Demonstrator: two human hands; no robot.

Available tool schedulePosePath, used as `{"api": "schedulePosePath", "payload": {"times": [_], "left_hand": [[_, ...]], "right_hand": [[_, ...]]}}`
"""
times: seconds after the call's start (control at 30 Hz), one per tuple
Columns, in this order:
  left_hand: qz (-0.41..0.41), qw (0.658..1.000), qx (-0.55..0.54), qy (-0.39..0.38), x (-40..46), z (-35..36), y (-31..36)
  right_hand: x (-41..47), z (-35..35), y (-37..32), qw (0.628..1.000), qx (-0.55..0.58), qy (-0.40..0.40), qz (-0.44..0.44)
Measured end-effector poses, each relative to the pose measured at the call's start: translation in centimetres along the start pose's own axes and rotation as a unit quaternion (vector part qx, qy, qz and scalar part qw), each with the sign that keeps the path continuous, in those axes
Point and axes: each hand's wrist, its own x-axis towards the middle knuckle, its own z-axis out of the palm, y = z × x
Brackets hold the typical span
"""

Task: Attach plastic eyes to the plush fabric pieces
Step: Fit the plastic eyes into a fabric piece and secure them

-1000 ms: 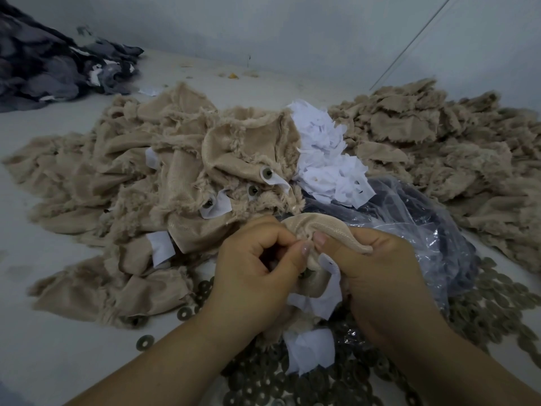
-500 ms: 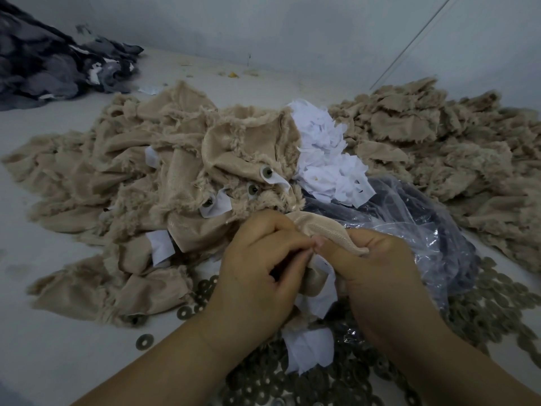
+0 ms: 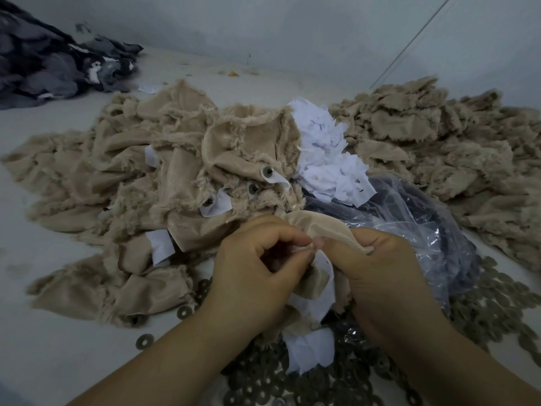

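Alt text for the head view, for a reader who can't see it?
Two hands, left hand and right hand, pinch a tan plush piece together over scattered washers. Behind lie tan fabric piles, white paper scraps and a clear plastic bag.

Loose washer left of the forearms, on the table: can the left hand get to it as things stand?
Probably, but not right away. The washer lies bare on the table with nothing over it, but the left hand is busy pinching the plush piece with the right hand.
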Motion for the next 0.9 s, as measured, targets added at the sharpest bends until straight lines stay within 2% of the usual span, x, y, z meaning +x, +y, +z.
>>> {"api": "schedulePosePath", "payload": {"times": [0.1,0.27,0.43,0.63,0.9], "left_hand": [[0.016,1.000,-0.003,-0.002,-0.03,0.11,0.03],[-0.006,0.999,-0.029,0.012,-0.16,0.14,0.03],[-0.014,0.999,-0.038,0.019,-0.12,0.06,0.00],[0.036,0.999,0.012,0.016,-0.27,0.26,-0.20],[0.050,0.998,0.041,0.016,-0.35,0.48,-0.53]], "right_hand": [[0.05,0.00,0.11,1.000,-0.010,0.015,-0.004],[0.16,-0.21,0.30,0.999,-0.028,0.024,-0.002],[0.03,-0.08,0.18,0.986,-0.129,0.065,-0.082],[-0.38,0.28,-0.26,0.964,-0.203,0.077,-0.153],[-0.09,0.17,-0.02,0.969,-0.217,0.047,-0.112]]}}
